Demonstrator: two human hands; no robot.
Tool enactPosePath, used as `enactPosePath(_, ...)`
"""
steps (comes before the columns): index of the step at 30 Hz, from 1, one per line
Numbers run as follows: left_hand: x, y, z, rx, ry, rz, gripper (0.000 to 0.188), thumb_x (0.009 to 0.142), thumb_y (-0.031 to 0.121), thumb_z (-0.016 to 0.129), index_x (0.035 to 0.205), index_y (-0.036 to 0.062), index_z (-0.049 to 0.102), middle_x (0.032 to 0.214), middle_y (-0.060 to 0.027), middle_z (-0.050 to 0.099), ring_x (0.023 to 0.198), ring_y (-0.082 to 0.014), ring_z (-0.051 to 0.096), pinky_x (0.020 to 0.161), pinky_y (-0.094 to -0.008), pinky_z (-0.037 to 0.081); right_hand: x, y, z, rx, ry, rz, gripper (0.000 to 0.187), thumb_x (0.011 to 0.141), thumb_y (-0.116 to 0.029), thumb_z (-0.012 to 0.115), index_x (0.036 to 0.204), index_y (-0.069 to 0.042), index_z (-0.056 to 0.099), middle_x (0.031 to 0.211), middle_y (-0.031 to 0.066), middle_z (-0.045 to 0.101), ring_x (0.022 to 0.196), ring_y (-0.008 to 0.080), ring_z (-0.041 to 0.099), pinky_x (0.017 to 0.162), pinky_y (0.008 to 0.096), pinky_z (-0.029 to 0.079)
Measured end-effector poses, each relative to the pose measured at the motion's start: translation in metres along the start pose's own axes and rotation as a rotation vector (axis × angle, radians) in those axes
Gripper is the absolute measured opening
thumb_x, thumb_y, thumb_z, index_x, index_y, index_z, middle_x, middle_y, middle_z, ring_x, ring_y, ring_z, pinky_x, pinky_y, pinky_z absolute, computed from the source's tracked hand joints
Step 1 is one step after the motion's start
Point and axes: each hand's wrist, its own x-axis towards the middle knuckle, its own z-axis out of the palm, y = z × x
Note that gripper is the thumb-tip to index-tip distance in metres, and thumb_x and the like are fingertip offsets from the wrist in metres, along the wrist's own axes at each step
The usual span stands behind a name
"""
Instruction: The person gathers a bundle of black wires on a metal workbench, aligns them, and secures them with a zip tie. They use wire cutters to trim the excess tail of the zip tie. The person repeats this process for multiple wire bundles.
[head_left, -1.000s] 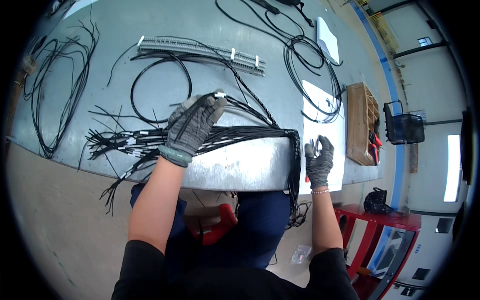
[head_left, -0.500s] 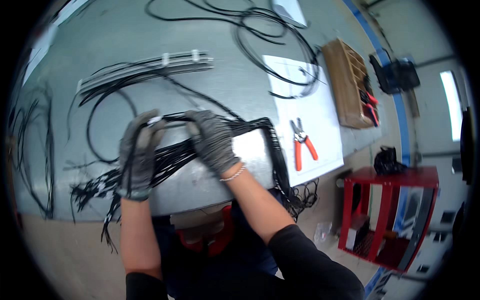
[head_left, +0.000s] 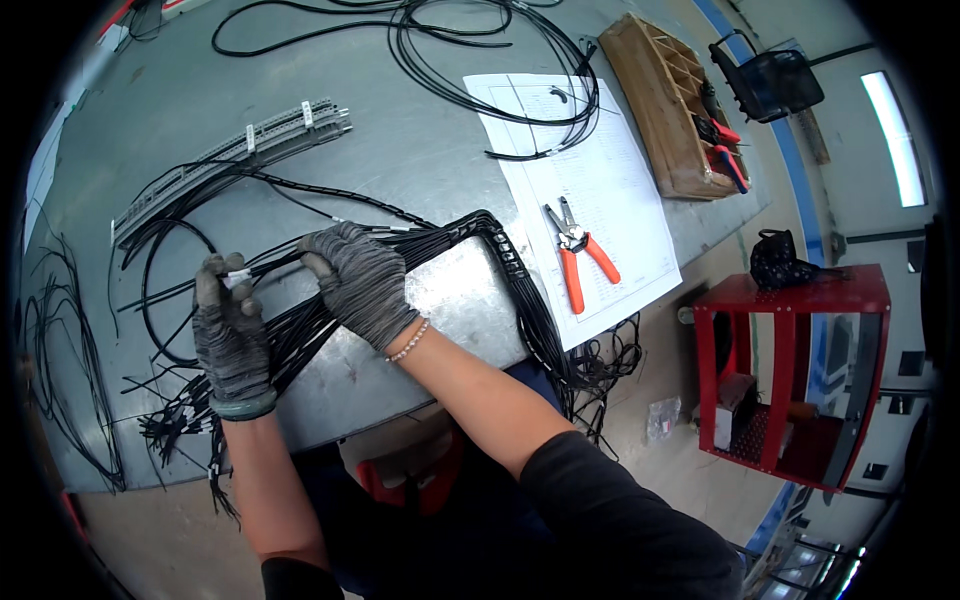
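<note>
Both my hands wear grey knit gloves. My left hand (head_left: 230, 340) is closed, thumb and fingers pinching a black wire at its white label (head_left: 237, 278). My right hand (head_left: 362, 285) is wrapped round black wires a short way to the right, so a stretch of wire spans the two hands. Under and beside them lies a thick black wire harness (head_left: 300, 340), its labelled loose ends (head_left: 180, 418) fanned out at the lower left. At the right the harness bends toward me, bound with ties, and runs over the table edge.
Grey terminal strips (head_left: 240, 150) lie beyond my hands on the metal table (head_left: 340, 385). Orange-handled wire strippers (head_left: 580, 255) rest on a printed sheet (head_left: 630, 220). Coiled black cable (head_left: 440, 85) overlaps that sheet. A wooden tool box (head_left: 650, 110) and red cart (head_left: 790, 290) are at right.
The view has shifted, so the table's things appear farther left. My left hand has turned and its fingertips now pinch at the label. My right hand stays closed on the wires.
</note>
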Motion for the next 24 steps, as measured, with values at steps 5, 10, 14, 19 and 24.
enactPosePath(5,-0.002,0.003,0.003,-0.022,0.012,-0.044,0.03,0.097,0.036,0.055,0.101,0.0058,0.059,0.094,-0.0071,0.063,0.068,-0.0078,0.053,0.056,-0.0197,0.045,-0.004,0.007,0.001,-0.177,0.02,-0.102,0.012,0.085,-0.019,0.063,0.094,-0.013,0.068,0.091,0.0057,0.068,0.077,0.0262,0.065,0.067,0.0365,0.053)
enactPosePath(10,0.0,0.012,0.009,0.145,0.1,-0.061,0.038,0.096,0.035,0.056,0.116,0.0028,0.055,0.095,-0.0124,0.065,0.069,-0.0113,0.059,0.058,-0.0218,0.05,0.004,-0.003,-0.004,-0.088,0.021,-0.124,0.011,0.085,-0.016,0.064,0.093,-0.01,0.068,0.086,0.0095,0.067,0.078,0.0276,0.065,0.068,0.0367,0.052)
enactPosePath(14,0.0,0.013,-0.016,0.42,-0.19,0.239,0.046,0.091,0.026,0.064,0.129,0.0044,0.049,0.12,-0.0133,0.057,0.093,-0.0155,0.062,0.08,-0.0241,0.053,0.006,-0.01,-0.001,-0.089,-0.029,-0.041,0.012,0.085,-0.016,0.065,0.093,-0.008,0.069,0.088,0.0106,0.067,0.078,0.0282,0.065,0.07,0.0359,0.052)
enactPosePath(19,-0.015,0.027,0.008,0.445,-0.183,0.072,0.046,0.085,0.026,0.071,0.122,0.0018,0.056,0.127,-0.0132,0.055,0.101,-0.0175,0.06,0.089,-0.0284,0.051,0.006,-0.011,-0.006,-0.116,-0.057,-0.023,0.013,0.085,-0.017,0.065,0.094,-0.008,0.07,0.087,0.0107,0.068,0.079,0.0274,0.065,0.072,0.0353,0.052)
enactPosePath(24,-0.007,0.015,0.008,0.369,0.074,0.018,0.043,0.091,0.038,0.063,0.112,0.0004,0.059,0.1,-0.011,0.066,0.071,-0.0111,0.061,0.062,-0.0223,0.052,0.005,-0.01,-0.005,-0.127,-0.048,-0.026,0.014,0.085,-0.017,0.066,0.094,-0.008,0.07,0.088,0.0107,0.068,0.079,0.0274,0.066,0.072,0.035,0.052)
